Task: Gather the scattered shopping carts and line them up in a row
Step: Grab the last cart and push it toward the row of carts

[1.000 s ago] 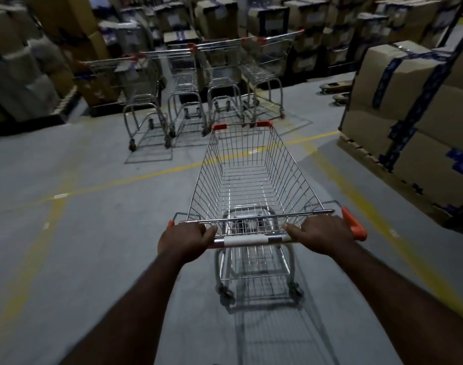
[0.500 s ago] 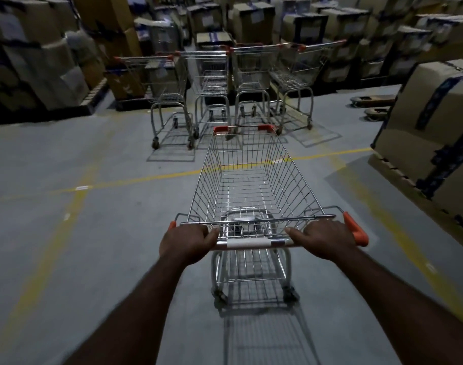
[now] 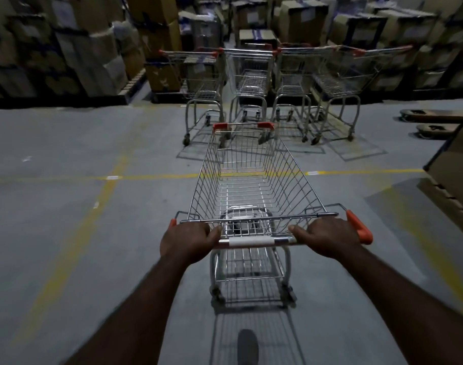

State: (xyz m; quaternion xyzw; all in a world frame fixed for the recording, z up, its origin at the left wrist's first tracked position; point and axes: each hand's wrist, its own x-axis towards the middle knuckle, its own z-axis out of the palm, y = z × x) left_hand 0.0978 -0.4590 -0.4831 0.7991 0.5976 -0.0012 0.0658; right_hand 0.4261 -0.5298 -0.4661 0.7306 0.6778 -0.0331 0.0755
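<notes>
Far left of the cart (image 3: 251, 180), stacked boxes (image 3: 80, 48) are standing in a dark wall; their white labels (image 3: 64, 11) are showing, too blurred to read. Nearer, still left of the cart, grey floor (image 3: 53, 233) is lying wide and open. A yellow line (image 3: 67, 177) is running across it and passing under the cart's basket, and a second one is slanting down from it toward the near left.

The left hand (image 3: 188, 239) is clenching the left end of the handle (image 3: 251, 242), fingers wrapped over the bar. A white sleeve is sitting at the handle's middle, with no print that can be made out. The cart is standing upright on the floor straight ahead of the person, its basket holding nothing. Its red-cornered front is pointing at the row (image 3: 251, 83) of four carts parked side by side beyond it, roughly at the second from the left. Whether the front is touching that row I cannot tell. Below the cart, a shoe (image 3: 247, 346) is showing at the bottom edge.

The right hand (image 3: 327, 238) is clenching the handle's right end, just inside its red tip. Right of the cart the floor is narrowing, as a big taped box (image 3: 457, 159) on a pallet is standing close by. Two low forks (image 3: 433, 118) are lying beyond that box, right of the row. More boxes are crowding behind the row.
</notes>
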